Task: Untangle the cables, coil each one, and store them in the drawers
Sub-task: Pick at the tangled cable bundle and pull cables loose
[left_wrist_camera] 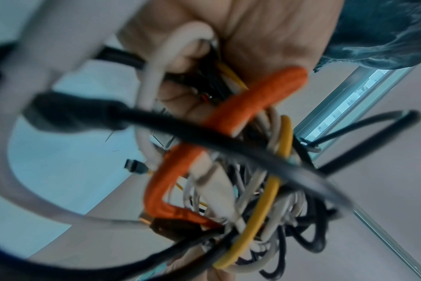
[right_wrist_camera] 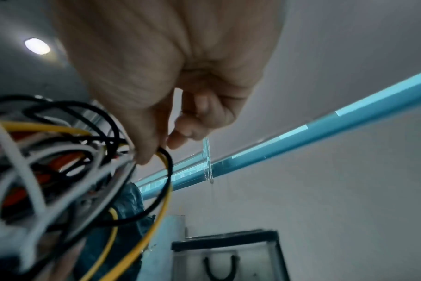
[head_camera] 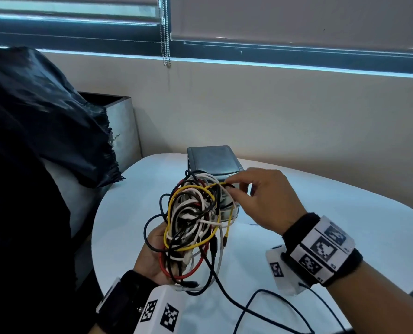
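Note:
My left hand [head_camera: 156, 239] holds a tangle of cables [head_camera: 191, 222] palm-up above the white table [head_camera: 333, 213]: yellow, white, black and red strands knotted together. The left wrist view shows the palm [left_wrist_camera: 264, 38] with the red cable [left_wrist_camera: 264, 98] and the tangle [left_wrist_camera: 228, 180] lying across it. At the tangle's top right, my right hand [head_camera: 230, 189] pinches a loop of yellow cable [head_camera: 193, 188]; in the right wrist view, thumb and forefinger [right_wrist_camera: 160, 150] close on a black loop [right_wrist_camera: 168, 171] and the yellow cable [right_wrist_camera: 154, 224]. The grey drawer unit [head_camera: 212, 162] stands just behind the tangle.
A black plastic bag [head_camera: 44, 116] covers a metal bin [head_camera: 124, 124] at the left, beside the table. A blind chain [head_camera: 165, 32] hangs at the window. One dark cable [head_camera: 227, 295] trails from the tangle onto the table near its front edge.

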{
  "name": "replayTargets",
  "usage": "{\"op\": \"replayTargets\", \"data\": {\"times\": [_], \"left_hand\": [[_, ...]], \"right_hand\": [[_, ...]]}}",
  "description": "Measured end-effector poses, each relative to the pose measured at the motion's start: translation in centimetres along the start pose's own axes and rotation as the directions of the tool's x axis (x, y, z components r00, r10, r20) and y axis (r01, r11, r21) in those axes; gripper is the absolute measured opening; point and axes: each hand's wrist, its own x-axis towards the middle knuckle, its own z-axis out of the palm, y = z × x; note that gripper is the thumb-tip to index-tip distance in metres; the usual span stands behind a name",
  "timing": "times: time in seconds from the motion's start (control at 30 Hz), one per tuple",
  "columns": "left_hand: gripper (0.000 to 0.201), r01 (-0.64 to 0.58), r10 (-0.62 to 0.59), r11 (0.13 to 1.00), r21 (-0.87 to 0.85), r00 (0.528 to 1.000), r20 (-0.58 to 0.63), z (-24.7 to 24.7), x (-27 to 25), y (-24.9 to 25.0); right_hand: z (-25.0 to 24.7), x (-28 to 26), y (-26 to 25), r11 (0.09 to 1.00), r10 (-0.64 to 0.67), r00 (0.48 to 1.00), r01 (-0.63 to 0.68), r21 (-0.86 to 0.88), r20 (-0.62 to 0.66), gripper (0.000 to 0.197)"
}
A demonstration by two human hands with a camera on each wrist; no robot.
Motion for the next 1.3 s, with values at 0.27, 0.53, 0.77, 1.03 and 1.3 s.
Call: {"op": "replayTargets", "data": {"times": [0.27,0.53,0.77,1.03,1.3], "left_hand": [[0.038,0.075,-0.063,0.989,-0.126,0.993,0.095,1.9,0.4,0.6],[0.049,0.120,-0.120,0.989,-0.081,0.993,0.014,1.1,0.9,0.0],[0.049,0.072,-0.026,0.977,-0.200,0.975,0.222,0.7,0.3,0.3],[0.036,0.130,-0.130,0.991,-0.019,0.991,0.015,-1.2,1.2,0.1],[0.052,0.168,-0.164,0.984,0.053,0.983,-0.083,-1.8,1.3,-1.5]], "right_hand": [[0.9,0.0,1.3,0.980,0.122,0.972,-0.086,0.181,-0.199,0.014],[1.6,-0.8,3.1,0.927,0.346,0.897,-0.281,0.248,-0.275,0.019],[0.5,-0.7,4.1,0.719,-0.529,0.849,0.454,-0.527,0.010,0.014],[-2.2,0.3,7.0,0.821,0.569,0.810,-0.569,0.042,-0.143,0.025],[0.8,-1.4,4.7,0.817,-0.340,0.933,0.356,-0.453,0.119,0.030]]}}
